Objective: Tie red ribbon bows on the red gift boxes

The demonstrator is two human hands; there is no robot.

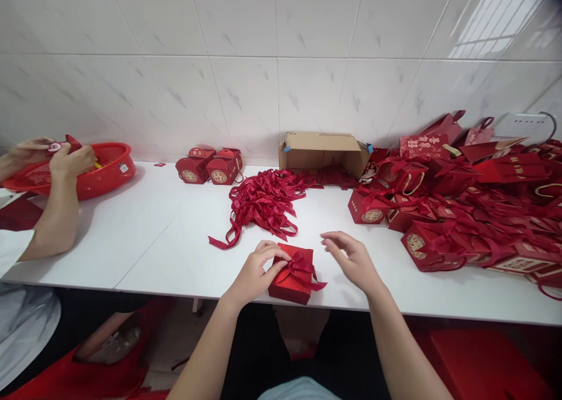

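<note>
A small red gift box (290,291) stands near the front edge of the white table, with a dark red ribbon bow (302,266) on its lid. Over the box's left side, my left hand (262,269) has thumb and forefinger closed on the bow's left part. My right hand (350,258) hovers to the right of the box, apart from it, fingers spread and holding nothing. Just behind the box lies a tangled heap of dark red ribbons (263,204).
An open cardboard box (325,142) with ribbons lies against the tiled wall. Many red gift boxes (434,245) are piled at right. Two red boxes (223,168) stand back left. At far left a co-worker's hands (70,159) hold a small red item over a red basin (108,174).
</note>
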